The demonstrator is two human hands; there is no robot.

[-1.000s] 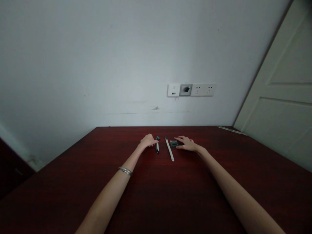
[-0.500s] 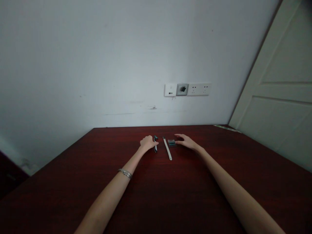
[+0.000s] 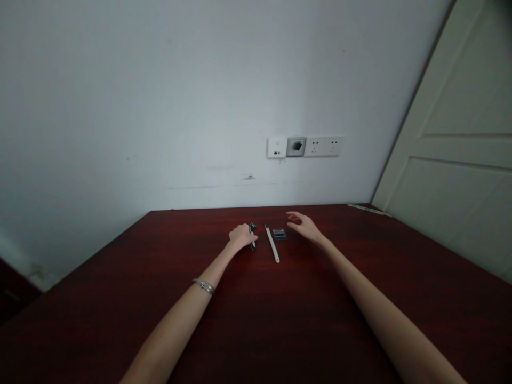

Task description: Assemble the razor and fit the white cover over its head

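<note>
My left hand (image 3: 240,236) is closed at a razor (image 3: 253,245) with a dark head and a black-and-white handle. The thumb lies across the handle, and the other fingers are partly hidden behind the hand. Right of it, a slim white stick with a dark tip (image 3: 272,245) lies slanted on the table. Beside the stick rests a small clear case with dark contents (image 3: 279,234). Just to the right of this case, my right hand (image 3: 304,226) is held with fingers apart and nothing in them.
The dark red wooden table (image 3: 256,314) meets a white wall (image 3: 200,106) at its back edge. Sockets and switches (image 3: 304,146) are mounted on the wall. A pale panelled door (image 3: 460,138) stands at the right, with a thin strip (image 3: 368,209) at the table's back right corner.
My right hand has drawn away from the clear case, lifting slightly to the right and back. My left hand stays at the razor. The whole view has shifted a little.
</note>
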